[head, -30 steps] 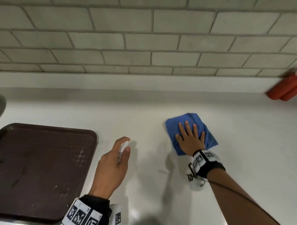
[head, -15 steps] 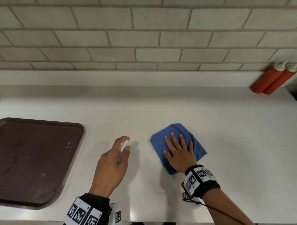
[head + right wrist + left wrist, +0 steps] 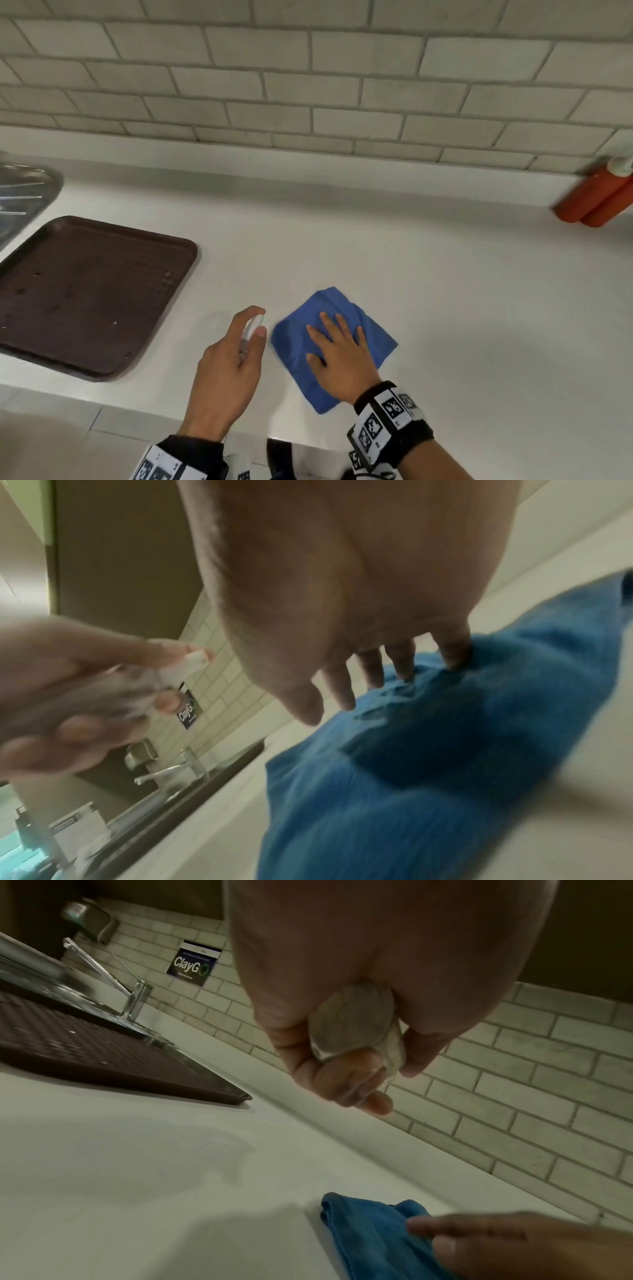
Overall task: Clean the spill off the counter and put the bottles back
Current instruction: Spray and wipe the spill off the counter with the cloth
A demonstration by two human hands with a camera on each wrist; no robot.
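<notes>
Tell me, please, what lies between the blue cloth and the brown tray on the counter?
In the head view, the left hand holding a small spray bottle hangs between the blue cloth and the brown tray; otherwise the white counter there looks bare.

soft blue cloth (image 3: 329, 329), seemingly smooth counter (image 3: 445, 274)

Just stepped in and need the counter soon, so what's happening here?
A person is wiping the white counter. Their right hand presses flat, fingers spread, on a blue cloth near the front edge. Their left hand grips a small spray bottle just left of the cloth, above the surface. A brown tray lies further left by the sink, and two red squeeze bottles stand at the far right against the tiled wall. No spill is visible on the counter.
</notes>
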